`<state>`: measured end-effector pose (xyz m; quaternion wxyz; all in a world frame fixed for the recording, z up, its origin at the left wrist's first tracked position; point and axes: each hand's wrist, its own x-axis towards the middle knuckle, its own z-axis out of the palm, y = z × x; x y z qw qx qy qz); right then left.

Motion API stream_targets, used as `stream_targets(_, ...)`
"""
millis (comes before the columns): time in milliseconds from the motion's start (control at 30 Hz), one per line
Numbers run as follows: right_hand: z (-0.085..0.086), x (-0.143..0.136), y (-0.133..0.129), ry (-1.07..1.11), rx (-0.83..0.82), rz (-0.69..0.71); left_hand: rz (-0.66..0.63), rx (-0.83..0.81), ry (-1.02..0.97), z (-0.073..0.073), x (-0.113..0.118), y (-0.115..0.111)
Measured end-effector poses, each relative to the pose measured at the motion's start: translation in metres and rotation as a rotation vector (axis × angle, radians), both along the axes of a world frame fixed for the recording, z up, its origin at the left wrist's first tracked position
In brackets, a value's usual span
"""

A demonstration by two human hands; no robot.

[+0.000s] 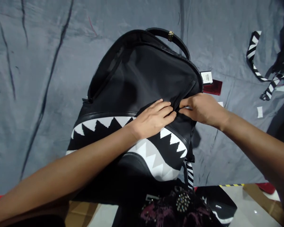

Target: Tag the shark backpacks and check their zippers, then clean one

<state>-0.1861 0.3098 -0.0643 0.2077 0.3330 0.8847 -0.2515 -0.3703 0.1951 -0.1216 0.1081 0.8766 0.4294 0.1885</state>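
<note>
A black backpack (153, 75) with a white and grey shark-tooth pattern lies on the grey cloth, its main compartment unzipped and gaping at the top. My left hand (151, 119) rests across the upper front panel, fingers together and bent over the fabric near the right end of the opening; its thumb is hidden. Just beside it, my right hand (201, 108) pinches the bag's zipper edge between thumb and fingers. Whether a zipper pull is in that pinch cannot be made out. A carry handle (180, 41) with a gold-coloured fitting arches over the back.
By the bag's right side lie a white label tag (206, 77) and a dark red card (214, 87). Black-and-white striped straps (257, 71) spread at the far right, near a small white packet (259, 112). Another black bag (221, 200) is below the table's front edge.
</note>
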Motion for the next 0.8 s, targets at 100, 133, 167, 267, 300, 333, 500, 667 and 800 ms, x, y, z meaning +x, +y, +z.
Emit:
stream_targets(100, -0.002, -0.004, -0.008, -0.026, 0.073, -0.039, -0.001, 0.042, 0.006, -0.001, 0.0, -0.001)
stream_targets(133, -0.003, -0.005, -0.01, -0.02, 0.09, -0.056, -0.002, 0.05, 0.008, -0.002, 0.0, -0.002)
stream_targets(167, -0.005, -0.006, -0.012, -0.012, 0.105, -0.07, -0.003, 0.052, 0.01, -0.002, 0.0, -0.002)
stream_targets(267, -0.009, -0.006, -0.014, 0.0, 0.111, -0.113, -0.006, 0.037, 0.004, -0.003, -0.001, -0.003)
stream_targets(300, -0.01, -0.006, -0.015, 0.001, 0.095, -0.128, -0.005, 0.03, -0.001, -0.003, -0.001, -0.003)
stream_targets(333, -0.011, -0.007, -0.015, 0.001, 0.079, -0.142, -0.005, 0.025, -0.006, -0.003, -0.001, -0.004)
stream_targets(500, -0.013, -0.009, -0.017, -0.046, 0.142, -0.121, -0.006, 0.022, -0.003, -0.004, -0.001, -0.005)
stream_targets(667, -0.011, -0.008, -0.018, -0.035, 0.13, -0.129, 0.012, 0.039, 0.006, -0.003, 0.0, -0.006)
stream_targets(800, -0.005, -0.007, -0.016, -0.017, 0.076, -0.152, 0.024, 0.034, 0.002, -0.003, 0.001, -0.007)
